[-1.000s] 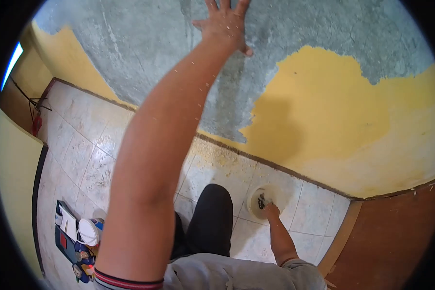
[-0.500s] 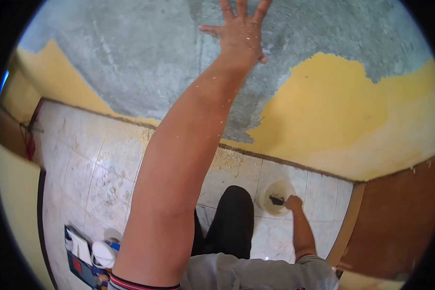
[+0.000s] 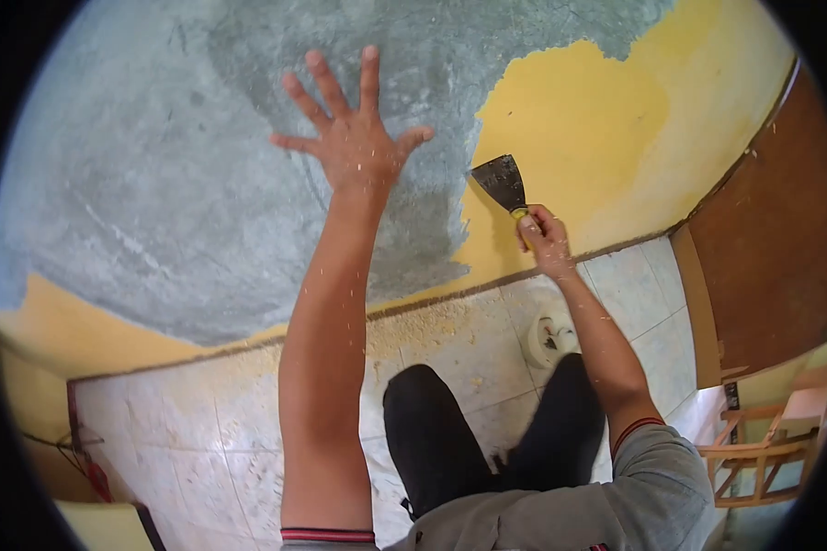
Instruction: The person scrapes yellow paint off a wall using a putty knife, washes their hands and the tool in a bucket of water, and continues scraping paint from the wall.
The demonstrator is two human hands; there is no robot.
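My left hand [image 3: 354,138] is pressed flat against the bare grey part of the wall [image 3: 156,184], fingers spread wide. My right hand [image 3: 542,234] grips the yellow handle of a scraper [image 3: 503,184], its dark metal blade raised against the wall at the edge of the yellow paint [image 3: 606,119]. Below my right arm a white bucket [image 3: 549,338] stands on the tiled floor near the skirting. My dark-trousered legs show at the bottom.
Yellow paint flakes lie on the floor tiles [image 3: 432,331] along the skirting. A brown door [image 3: 763,230] is at the right. A wooden chair [image 3: 763,450] stands at the lower right.
My right hand has lifted from the bucket on the floor up to the wall, holding the scraper. The view has swung left and up; my left hand stays flat on the wall.
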